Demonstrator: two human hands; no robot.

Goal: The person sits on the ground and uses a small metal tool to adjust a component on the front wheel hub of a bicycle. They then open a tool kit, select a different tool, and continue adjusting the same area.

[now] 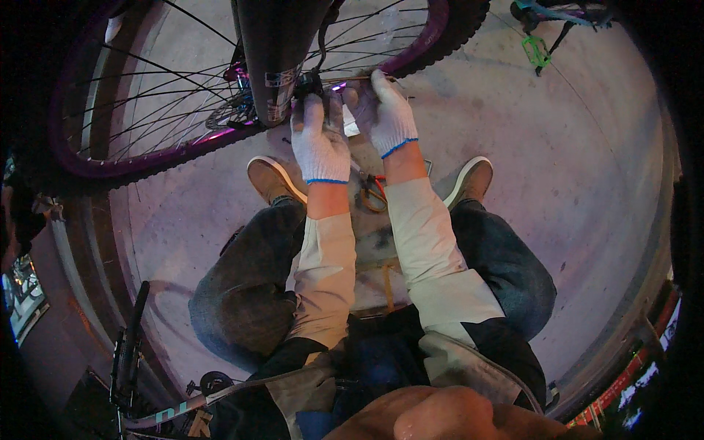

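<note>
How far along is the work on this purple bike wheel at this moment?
Done: the purple-rimmed wheel stands upright in its dark frame tube, and pliers lie on the concrete floor between the shoes. In hand: the gloved left hand and right hand both work at the hub area, the right pinching a thin cable or rod. Left: cannot tell; the fitting is hidden by the gloves.

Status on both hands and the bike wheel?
Left hand and right hand, both gloved, at the wheel hub. Purple-rimmed wheel upright on floor. Pliers lie between the shoes.
</note>
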